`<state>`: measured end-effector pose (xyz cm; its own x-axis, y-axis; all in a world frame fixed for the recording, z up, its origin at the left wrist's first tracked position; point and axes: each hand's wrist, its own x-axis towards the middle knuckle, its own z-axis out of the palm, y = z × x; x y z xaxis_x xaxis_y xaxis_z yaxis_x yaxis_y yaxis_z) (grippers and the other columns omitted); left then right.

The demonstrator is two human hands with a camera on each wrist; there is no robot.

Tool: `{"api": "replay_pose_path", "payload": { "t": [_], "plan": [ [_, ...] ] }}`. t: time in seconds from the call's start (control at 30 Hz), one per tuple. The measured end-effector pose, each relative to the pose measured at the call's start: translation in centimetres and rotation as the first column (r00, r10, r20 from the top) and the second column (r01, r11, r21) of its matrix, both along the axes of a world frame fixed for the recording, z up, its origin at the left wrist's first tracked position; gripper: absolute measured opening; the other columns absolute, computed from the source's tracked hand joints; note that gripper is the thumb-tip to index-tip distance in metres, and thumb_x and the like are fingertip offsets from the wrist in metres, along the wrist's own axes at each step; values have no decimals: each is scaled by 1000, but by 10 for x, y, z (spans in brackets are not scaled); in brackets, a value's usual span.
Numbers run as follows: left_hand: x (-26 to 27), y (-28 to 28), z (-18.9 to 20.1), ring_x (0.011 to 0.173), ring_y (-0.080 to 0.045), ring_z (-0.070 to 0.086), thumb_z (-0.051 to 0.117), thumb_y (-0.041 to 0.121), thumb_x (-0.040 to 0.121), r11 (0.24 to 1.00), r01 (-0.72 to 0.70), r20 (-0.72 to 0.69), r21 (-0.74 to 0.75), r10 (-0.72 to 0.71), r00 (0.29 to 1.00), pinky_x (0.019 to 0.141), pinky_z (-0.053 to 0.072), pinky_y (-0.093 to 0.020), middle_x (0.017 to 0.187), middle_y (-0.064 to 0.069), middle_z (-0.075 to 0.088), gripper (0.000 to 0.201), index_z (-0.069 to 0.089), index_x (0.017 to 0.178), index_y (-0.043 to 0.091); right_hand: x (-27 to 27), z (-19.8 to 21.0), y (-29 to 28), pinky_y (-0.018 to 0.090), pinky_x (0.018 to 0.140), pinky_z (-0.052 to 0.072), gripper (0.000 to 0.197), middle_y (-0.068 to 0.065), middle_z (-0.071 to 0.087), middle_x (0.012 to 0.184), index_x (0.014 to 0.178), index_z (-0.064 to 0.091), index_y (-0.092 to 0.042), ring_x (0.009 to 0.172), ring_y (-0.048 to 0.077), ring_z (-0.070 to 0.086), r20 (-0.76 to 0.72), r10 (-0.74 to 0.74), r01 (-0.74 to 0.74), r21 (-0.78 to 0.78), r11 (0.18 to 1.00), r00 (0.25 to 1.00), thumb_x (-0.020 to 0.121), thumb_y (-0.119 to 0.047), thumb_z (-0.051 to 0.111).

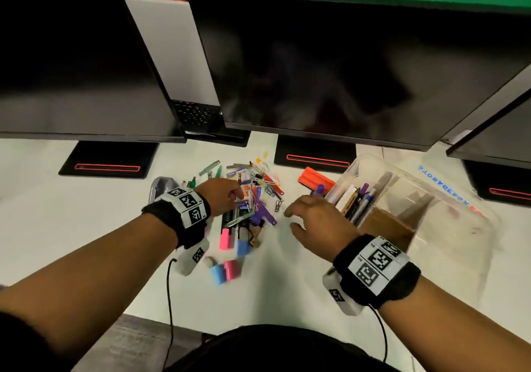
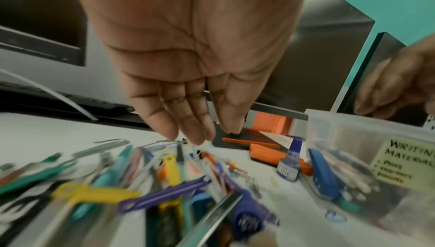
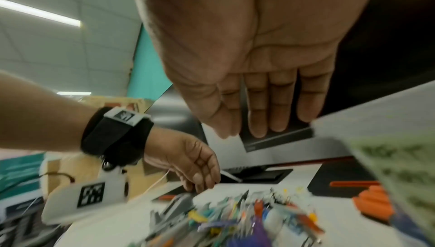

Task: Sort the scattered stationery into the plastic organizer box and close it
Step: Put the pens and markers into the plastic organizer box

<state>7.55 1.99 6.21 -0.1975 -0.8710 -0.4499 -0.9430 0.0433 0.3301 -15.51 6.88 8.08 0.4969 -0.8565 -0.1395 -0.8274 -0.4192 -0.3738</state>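
Looking down from the head view, the pile of stationery (image 1: 244, 199) lay on the white desk (image 1: 71, 213) near the middle, with the organizer box (image 1: 416, 208) just to its right, lid off, pens already standing in its left compartment. The left hand (image 1: 221, 196) reached into the pile, fingers bent down among the clips; whether it pinched anything could not be told here. The right hand (image 1: 316, 222) hovered between pile and box, fingers spread and empty.

In the left wrist view, the left hand (image 2: 188, 83) showed straight fingers (image 2: 197, 135) whose tips touched small clips, with nothing clasped. The box (image 2: 353, 139) stood to the right, labelled for writing materials.

In the right wrist view, the right hand (image 3: 259, 83) hung flat and loose above the blurred pile (image 3: 235, 219).

The risk, as I judged it, lay in the tangle: lifting one clip could drag others and scatter them, or small items could land in the pen compartment.
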Motion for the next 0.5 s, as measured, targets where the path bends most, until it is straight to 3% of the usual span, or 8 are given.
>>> {"api": "replay_pose_path", "payload": {
  "t": [0.07,0.2,0.4,0.5],
  "plan": [
    [17,7,-10,112,-22,57,54,14,89,999,32,63,21,-33,997,85,38,-19,116,-4,64,26,62,113,15,24,-16,-3,33,97,40,30,5,60,117,116,61,-17,113,24,51,-65,103,-98,72,993,993,90,-19,47],
    [44,12,-28,124,-22,49,54,16,89,997,53,122,61,-60,991,102,37,-27,132,-4,54,38,55,127,19,65,-37,-17,34,91,44,27,10,60,113,110,64,-12,107,27,54,-136,141,-117,169,979,981,91,-21,46],
    [51,3,-46,117,-26,52,54,17,88,995,91,82,42,-94,992,97,44,-34,123,-6,54,34,55,122,20,104,-62,-29,32,85,46,31,5,55,115,114,62,-23,107,24,55,-159,261,-204,303,931,952,85,-32,59],
    [50,-8,-53,125,-25,45,53,13,88,995,101,81,23,-102,991,103,42,-35,131,-6,48,40,50,128,19,107,-74,-23,32,88,47,41,3,50,122,119,60,-25,113,22,49,-174,336,-265,337,904,926,81,-43,62]
  ]
}}
